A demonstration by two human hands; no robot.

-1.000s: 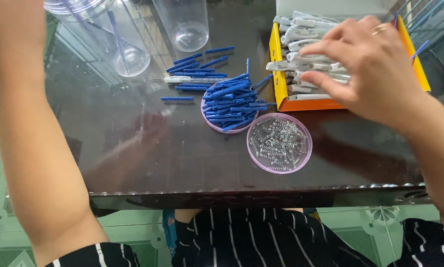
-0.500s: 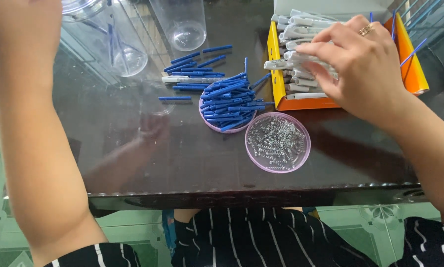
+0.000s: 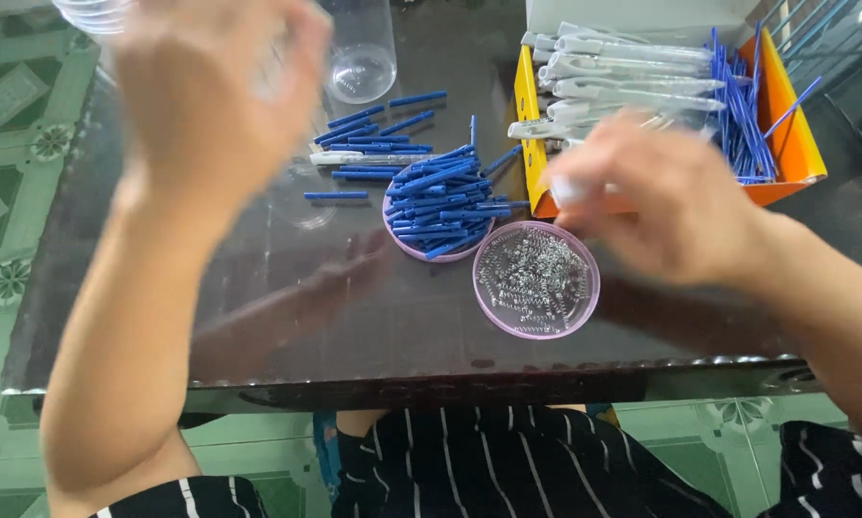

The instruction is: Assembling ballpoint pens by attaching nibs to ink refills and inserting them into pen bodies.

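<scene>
My right hand grips a white pen barrel by the orange box, left hand blurred, grip unclear, with caps and springs piled unused.

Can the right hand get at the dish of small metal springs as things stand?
Probably yes. The right hand, blurred, hangs just above and to the right of the open pink dish of springs, and nothing lies between them. Whether it already grips a white pen barrel is unclear.
</scene>
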